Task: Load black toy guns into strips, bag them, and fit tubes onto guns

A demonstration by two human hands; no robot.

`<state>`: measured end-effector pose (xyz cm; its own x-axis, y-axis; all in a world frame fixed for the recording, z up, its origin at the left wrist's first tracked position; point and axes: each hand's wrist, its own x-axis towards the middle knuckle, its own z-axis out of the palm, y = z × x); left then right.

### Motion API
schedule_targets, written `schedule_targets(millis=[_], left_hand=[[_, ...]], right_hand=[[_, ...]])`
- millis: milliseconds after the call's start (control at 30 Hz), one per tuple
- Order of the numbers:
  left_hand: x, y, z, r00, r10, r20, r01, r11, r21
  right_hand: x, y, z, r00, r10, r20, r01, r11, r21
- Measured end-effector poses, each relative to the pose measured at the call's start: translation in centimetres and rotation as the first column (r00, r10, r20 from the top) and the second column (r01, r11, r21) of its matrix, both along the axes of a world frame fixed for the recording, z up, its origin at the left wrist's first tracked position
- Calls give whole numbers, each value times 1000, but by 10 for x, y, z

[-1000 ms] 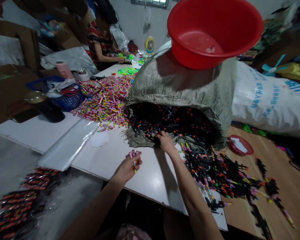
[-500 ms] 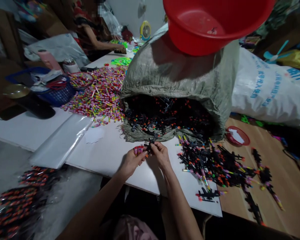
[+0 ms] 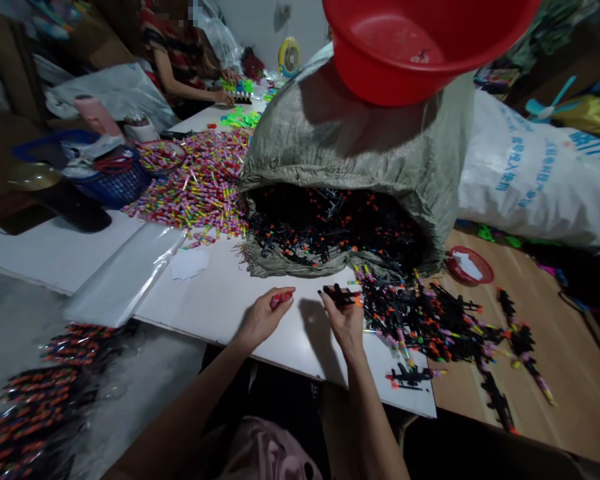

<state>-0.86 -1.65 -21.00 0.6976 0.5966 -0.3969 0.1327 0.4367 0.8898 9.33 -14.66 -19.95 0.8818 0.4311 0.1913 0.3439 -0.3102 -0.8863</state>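
A black toy piece [image 3: 338, 293] is held above the white table [image 3: 220, 287] by the right hand [image 3: 344, 320], gripped between the thumb and the partly curled fingers. Its long axis is laid nearly level from left to right across the view, with the dark end pointed left, toward the left hand [image 3: 263, 319], and the orange end pointed right, toward the pile of black pieces [image 3: 405, 313]. Small pink-red pieces [image 3: 281, 299] are held in the left hand, whose fingers are closed loosely around them; their number cannot be told. The two hands are held apart. The way to the right is crowded by the pile, and beyond the hands the table is blocked by the grey-green sack [image 3: 360, 147], its open mouth filled with more black parts and a red basin [image 3: 420, 73] set on top. A loose black toy [image 3: 410, 377] is seen nearer the wearer, below the pile. To the left, white paper [image 3: 189, 265], clear plastic film [image 3: 125, 273] and a heap of pink and yellow pieces [image 3: 205, 187] are spread on the table. The held black piece is slim and jagged in outline; its finer details are too small to tell.
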Motion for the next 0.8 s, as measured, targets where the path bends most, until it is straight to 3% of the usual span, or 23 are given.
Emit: schedule_targets(millis=[100,233,300,467,567,633,733,800], left_hand=[[-4,2,-1,995,-93,42,92,995,26],[-7,-1,2,995,-70,67,73,996,-54],[-7,-3,4,994,-67,80,78,988,-132],[-3,-11,2,988,-91,128,114,976,-185],[-1,-16,-1,990,-56,126,68,993,-99],[-2,-17,-1,993,-36,114,31,999,41],[-7,-21,0,991,-8,133,-30,958,286],[-12,-24,-1,992,-2,128,-45,930,364]], right_hand=[[-27,7,10,977,41,-209,1,980,198],[-48,14,12,927,-46,-373,127,972,196],[-49,13,12,913,-90,-398,177,966,186],[-48,11,12,938,-39,-345,113,974,195],[-50,10,10,945,-77,-316,140,974,180],[-52,9,8,943,-102,-318,161,973,164],[-55,8,4,915,-142,-377,209,967,143],[-57,11,0,895,-161,-415,236,962,136]])
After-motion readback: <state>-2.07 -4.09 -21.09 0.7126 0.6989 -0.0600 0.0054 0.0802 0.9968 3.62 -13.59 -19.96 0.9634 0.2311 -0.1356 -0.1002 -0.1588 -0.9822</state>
